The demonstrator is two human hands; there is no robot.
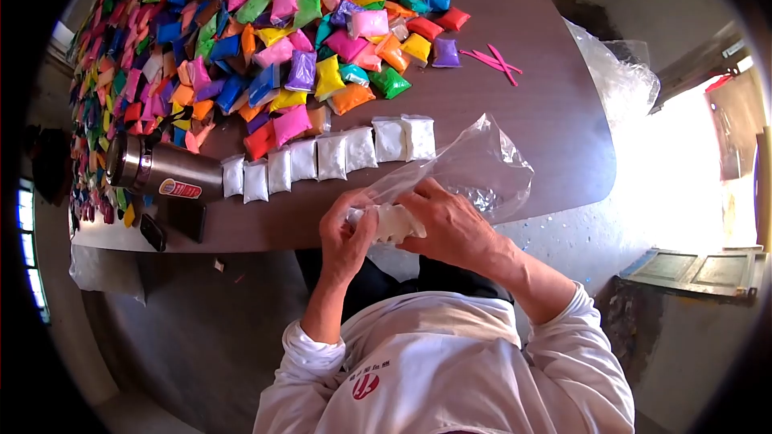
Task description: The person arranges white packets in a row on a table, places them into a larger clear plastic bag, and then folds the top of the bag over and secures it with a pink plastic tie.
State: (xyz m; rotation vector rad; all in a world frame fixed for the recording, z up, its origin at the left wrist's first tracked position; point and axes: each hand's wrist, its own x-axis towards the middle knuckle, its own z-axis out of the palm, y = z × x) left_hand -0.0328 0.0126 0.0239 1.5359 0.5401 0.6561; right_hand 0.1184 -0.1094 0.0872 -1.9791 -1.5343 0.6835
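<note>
At the table's front edge, my left hand [347,235] is closed around a small bunch of white packets [396,225]. My right hand [454,229] grips a large clear plastic bag [492,162], its fingers right beside the bunch. The bag spreads up and right over the tabletop, and part of its gathered end is hidden by my fingers. Just beyond my hands, a row of several flat white packets [331,155] lies side by side, running from the steel flask toward the bag.
Brightly coloured packets [281,48] cover the table's far left. A steel flask [165,169] lies on its side, with dark phones [186,221] near it. Pink scissors [497,63] rest on the brown table [547,124]. Clear plastic [615,72] hangs beyond its right edge.
</note>
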